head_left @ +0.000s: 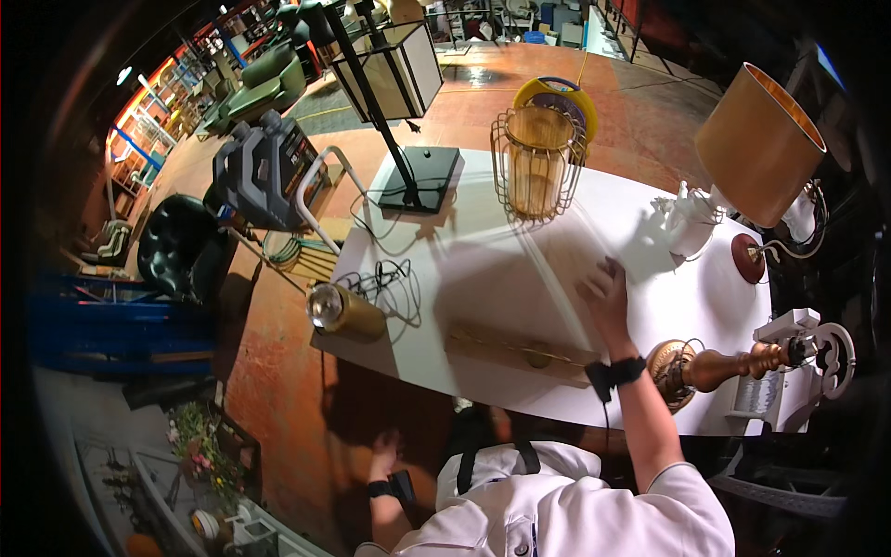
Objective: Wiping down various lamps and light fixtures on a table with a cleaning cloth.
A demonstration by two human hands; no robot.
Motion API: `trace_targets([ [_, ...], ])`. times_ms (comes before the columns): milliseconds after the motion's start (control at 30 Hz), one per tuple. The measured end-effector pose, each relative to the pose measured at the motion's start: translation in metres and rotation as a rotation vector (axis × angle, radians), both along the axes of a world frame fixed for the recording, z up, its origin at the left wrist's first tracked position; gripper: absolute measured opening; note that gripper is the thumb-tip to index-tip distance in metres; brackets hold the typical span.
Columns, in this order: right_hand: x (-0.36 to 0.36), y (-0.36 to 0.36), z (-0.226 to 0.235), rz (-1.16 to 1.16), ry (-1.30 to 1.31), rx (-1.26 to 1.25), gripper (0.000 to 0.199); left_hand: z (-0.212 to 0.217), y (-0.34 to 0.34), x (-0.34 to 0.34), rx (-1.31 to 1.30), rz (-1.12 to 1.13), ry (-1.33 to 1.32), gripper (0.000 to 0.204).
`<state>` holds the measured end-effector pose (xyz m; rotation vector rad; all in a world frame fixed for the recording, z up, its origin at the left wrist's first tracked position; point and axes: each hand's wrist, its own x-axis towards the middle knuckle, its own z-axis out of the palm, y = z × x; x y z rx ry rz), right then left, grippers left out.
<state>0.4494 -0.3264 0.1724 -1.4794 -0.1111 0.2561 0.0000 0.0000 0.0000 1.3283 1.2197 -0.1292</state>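
My right hand [605,295] is over the white table [418,320], fingers bent and slightly apart. Its thumb side is by the edge of a pale, see-through or blurred shape [534,278]; whether they touch I cannot tell. Along the near side of that shape lies a light wooden bar [492,348] with a round spot and a thin cord-like line. Below the table's near edge hangs my left hand [387,453], fingers loosely stretched out, holding nothing I can see. A turned wooden lamp base [719,371] lies on its side near my right forearm.
Across the table stand a wire-caged lamp [536,167], a black-based lamp [419,181], a white figurine [691,223] and a lamp with a tan shade [756,139]. Left is a gold cylinder lamp [348,313] with loose black cable [394,278]. A grey tool case [269,172] is beyond.
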Motion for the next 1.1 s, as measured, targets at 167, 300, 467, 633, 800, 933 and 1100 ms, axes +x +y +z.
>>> trace_targets([
  [167, 0.079, 0.057, 0.024, -0.278, -0.379, -0.428, 0.114, -0.030, 0.033, 0.005, 0.059, -0.152, 0.205, 0.034],
  [300, 0.128, 0.142, 0.048, -0.379, -0.483, -0.661, 0.126, -0.114, 0.091, -0.114, -0.048, -0.525, 0.127, 0.036],
  [467, 0.172, 0.111, 0.029, -0.645, -0.673, -0.910, 0.126, -0.086, 0.046, -0.046, -0.478, 0.210, 0.447, 0.038],
  [633, 0.162, 0.160, 0.045, -0.611, -0.625, -0.694, 0.120, -0.103, 0.050, -0.128, 0.509, -1.440, 0.444, 0.040],
  [800, 0.171, 0.134, 0.034, -0.595, -0.706, -0.792, 0.106, -0.067, 0.033, -0.098, 0.089, -1.043, 0.540, 0.043],
  [933, 0.174, 0.122, 0.038, -0.585, -0.693, -0.754, 0.106, -0.101, 0.037, -0.137, 0.224, -1.063, 0.351, 0.045],
  [1100, 0.176, 0.102, 0.033, -0.643, -0.662, -0.703, 0.108, -0.114, 0.034, -0.123, -0.579, 0.446, 0.125, 0.040],
])
